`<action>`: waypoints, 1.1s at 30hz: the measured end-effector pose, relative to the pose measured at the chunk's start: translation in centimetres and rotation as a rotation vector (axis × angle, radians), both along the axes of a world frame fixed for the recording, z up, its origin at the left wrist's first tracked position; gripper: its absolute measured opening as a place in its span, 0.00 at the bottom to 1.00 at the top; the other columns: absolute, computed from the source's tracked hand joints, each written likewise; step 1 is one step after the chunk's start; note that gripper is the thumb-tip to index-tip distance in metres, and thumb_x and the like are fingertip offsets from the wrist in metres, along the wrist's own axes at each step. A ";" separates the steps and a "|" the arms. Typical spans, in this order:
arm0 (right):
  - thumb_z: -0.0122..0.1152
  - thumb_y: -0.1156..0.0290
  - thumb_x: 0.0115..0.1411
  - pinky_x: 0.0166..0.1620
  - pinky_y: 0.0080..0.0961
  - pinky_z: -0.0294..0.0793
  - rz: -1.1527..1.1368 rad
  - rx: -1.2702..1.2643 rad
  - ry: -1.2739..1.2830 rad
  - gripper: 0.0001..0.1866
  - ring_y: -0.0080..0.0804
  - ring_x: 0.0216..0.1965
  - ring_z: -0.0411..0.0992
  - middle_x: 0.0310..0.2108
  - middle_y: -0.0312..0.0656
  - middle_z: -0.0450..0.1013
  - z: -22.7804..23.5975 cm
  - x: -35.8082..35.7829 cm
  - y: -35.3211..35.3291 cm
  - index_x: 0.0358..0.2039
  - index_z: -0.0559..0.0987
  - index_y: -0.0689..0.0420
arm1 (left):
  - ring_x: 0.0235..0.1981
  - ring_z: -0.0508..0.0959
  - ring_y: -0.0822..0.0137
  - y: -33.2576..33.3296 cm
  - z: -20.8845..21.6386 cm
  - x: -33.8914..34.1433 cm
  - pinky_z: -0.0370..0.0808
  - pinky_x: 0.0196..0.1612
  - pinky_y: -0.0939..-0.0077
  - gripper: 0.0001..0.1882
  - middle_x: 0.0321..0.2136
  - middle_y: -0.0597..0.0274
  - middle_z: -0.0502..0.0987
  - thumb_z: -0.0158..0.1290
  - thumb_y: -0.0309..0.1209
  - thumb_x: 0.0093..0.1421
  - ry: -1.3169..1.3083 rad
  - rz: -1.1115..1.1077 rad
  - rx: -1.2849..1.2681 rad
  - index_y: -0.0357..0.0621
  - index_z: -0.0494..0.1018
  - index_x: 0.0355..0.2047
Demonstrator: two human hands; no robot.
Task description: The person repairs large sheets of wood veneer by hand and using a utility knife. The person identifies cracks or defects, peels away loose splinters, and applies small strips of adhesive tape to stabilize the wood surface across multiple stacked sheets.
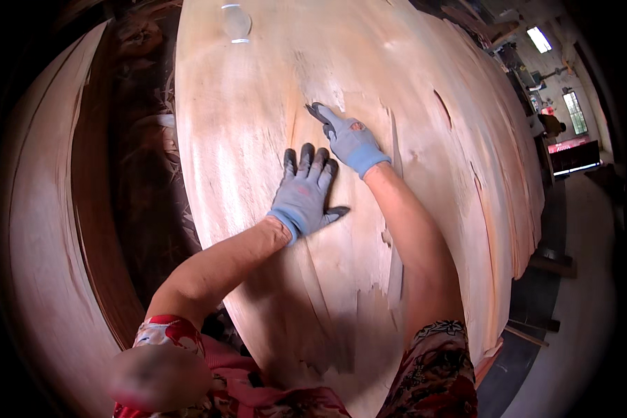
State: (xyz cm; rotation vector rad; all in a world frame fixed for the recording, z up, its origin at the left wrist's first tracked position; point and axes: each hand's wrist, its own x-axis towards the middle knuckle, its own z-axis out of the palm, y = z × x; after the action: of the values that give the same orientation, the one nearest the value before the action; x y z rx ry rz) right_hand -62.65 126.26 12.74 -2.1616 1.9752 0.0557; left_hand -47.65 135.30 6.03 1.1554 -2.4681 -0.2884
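Observation:
A large stack of pale wood veneer sheets (251, 118) lies in front of me, its top sheet streaked with splits and torn, ragged patches. My left hand (305, 191), in a grey glove with dark fingertips and a blue cuff, presses flat on this sheet, fingers and thumb spread. Farther up and to the right, my right hand (353, 141) wears a matching glove. Its fingers are drawn together, pointing up-left at the sheet beside a rough torn patch (352, 101). Whatever may be between those fingertips is too small to make out.
Another veneer stack (42, 181) stands at the left, across a dark gap littered with scraps (146, 153). Sheet edges (519, 202) hang unevenly on the right. Beyond are dark boards (529, 327) on the floor, a lit screen (575, 157) and another person (552, 125).

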 end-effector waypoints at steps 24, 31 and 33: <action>0.48 0.71 0.65 0.37 0.48 0.78 -0.072 0.058 0.172 0.34 0.55 0.33 0.79 0.34 0.57 0.79 -2.5 -5.4 8.1 0.70 0.60 0.29 | 0.73 0.50 0.37 0.2 0.7 -0.2 0.41 0.72 0.35 0.50 0.69 0.43 0.57 0.50 0.67 0.58 0.018 -0.020 0.056 0.40 0.61 0.68; 0.46 0.65 0.69 0.37 0.55 0.74 -0.265 0.143 0.234 0.30 0.61 0.32 0.77 0.32 0.59 0.78 -2.2 -3.5 18.7 0.71 0.59 0.32 | 0.71 0.53 0.39 0.2 0.7 0.5 0.44 0.71 0.36 0.49 0.67 0.45 0.59 0.53 0.66 0.56 -0.014 0.024 0.018 0.42 0.62 0.67; 0.46 0.65 0.69 0.37 0.56 0.75 -0.351 0.179 0.240 0.32 0.60 0.32 0.77 0.32 0.59 0.78 -2.3 -3.1 22.1 0.72 0.56 0.32 | 0.71 0.53 0.39 0.4 1.0 0.1 0.42 0.72 0.36 0.48 0.68 0.45 0.59 0.51 0.66 0.58 -0.027 0.010 0.033 0.43 0.61 0.68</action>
State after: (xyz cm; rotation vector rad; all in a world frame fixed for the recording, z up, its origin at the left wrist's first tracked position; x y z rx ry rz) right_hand -65.75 148.40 10.48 -1.7400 2.3509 0.4363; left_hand -47.58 135.75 7.03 1.1923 -2.4894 -0.3142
